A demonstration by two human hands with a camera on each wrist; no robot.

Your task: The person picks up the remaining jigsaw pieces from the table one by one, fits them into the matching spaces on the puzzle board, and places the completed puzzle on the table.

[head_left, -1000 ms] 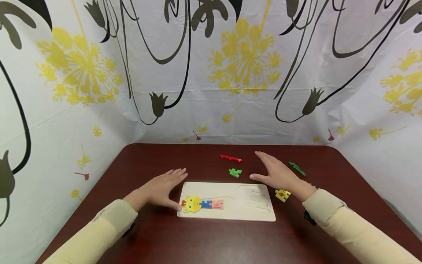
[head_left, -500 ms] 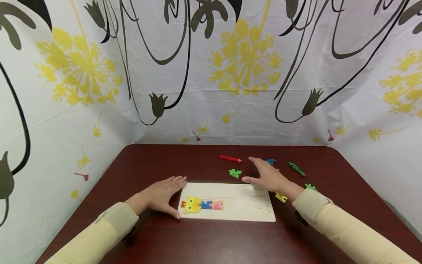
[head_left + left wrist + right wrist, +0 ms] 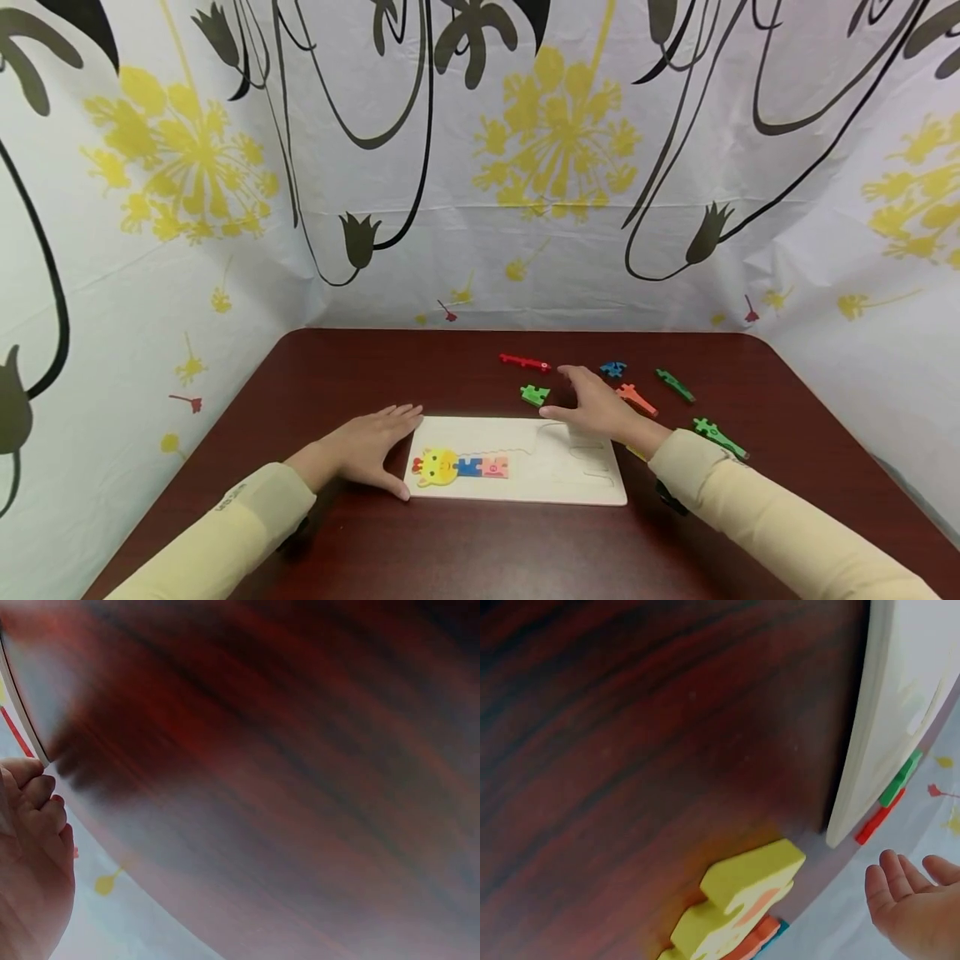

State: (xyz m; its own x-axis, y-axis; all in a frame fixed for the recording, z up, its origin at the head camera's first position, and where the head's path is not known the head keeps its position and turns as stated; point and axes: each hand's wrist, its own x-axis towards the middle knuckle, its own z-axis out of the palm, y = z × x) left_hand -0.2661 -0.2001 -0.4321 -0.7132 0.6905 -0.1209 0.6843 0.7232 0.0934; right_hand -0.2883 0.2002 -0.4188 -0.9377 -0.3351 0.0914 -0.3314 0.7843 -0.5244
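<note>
A pale wooden puzzle board (image 3: 555, 483) lies on the table, bearing a yellow giraffe head (image 3: 437, 467), a blue piece (image 3: 469, 467) and a pink piece (image 3: 496, 467) in a row. My left hand (image 3: 371, 446) is spread at the board's left end, thumb and fingertips touching its edge; the left wrist view shows the fingers (image 3: 41, 796) at that edge. My right hand (image 3: 596, 410), fingers loosely extended and holding nothing, hovers over the board's far right corner. Its thumb is right by a small green piece (image 3: 535, 395). A yellow piece (image 3: 739, 900) lies under the right wrist, mostly hidden in the head view.
A red strip-shaped piece (image 3: 525, 363) lies behind the small green one. Further right are a blue piece (image 3: 612, 369), an orange piece (image 3: 637, 399) and two longer green pieces, one far back (image 3: 675, 385), one by the right sleeve (image 3: 720, 438). Patterned cloth surrounds the table (image 3: 480, 550).
My right hand has moved left and lower toward the small green piece, uncovering the blue, orange and nearer green pieces. My left hand has settled slightly lower against the board's left edge.
</note>
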